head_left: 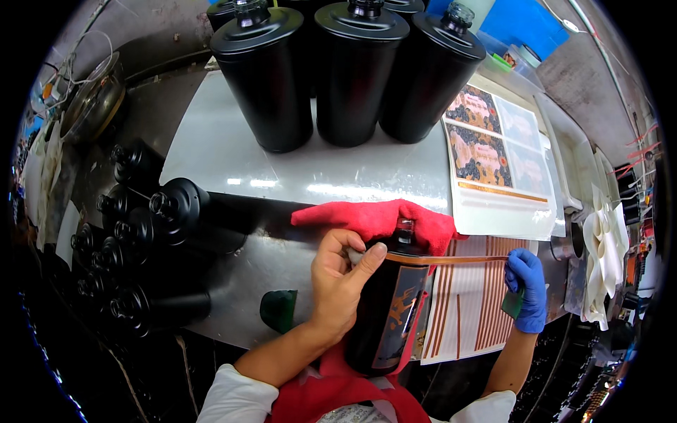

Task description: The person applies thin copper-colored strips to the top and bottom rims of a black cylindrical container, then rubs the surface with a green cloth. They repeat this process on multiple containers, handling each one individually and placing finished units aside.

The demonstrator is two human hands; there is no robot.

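Note:
A black bottle (370, 317) with a glass neck and a decorated panel on its side stands upright against my red apron. My bare left hand (338, 278) is closed at the bottle's shoulder, its thumb pressing one end of a copper-coloured strip (451, 261) there; something whitish shows between the fingers. The strip stretches straight to the right. In its blue glove, my right hand (525, 285) pinches the far end, with a small green scraper (513, 304) also in its grip. Behind the bottle's neck lies a bunched red cloth (374, 217).
A white sheet with copper stripes (465, 303) lies right of the bottle. Printed sheets (501, 151) lie beyond it. Large black bottles (360, 77) stand at the back. Several black bottles (183, 211) crowd the left. A dark green piece (279, 310) rests near my left forearm.

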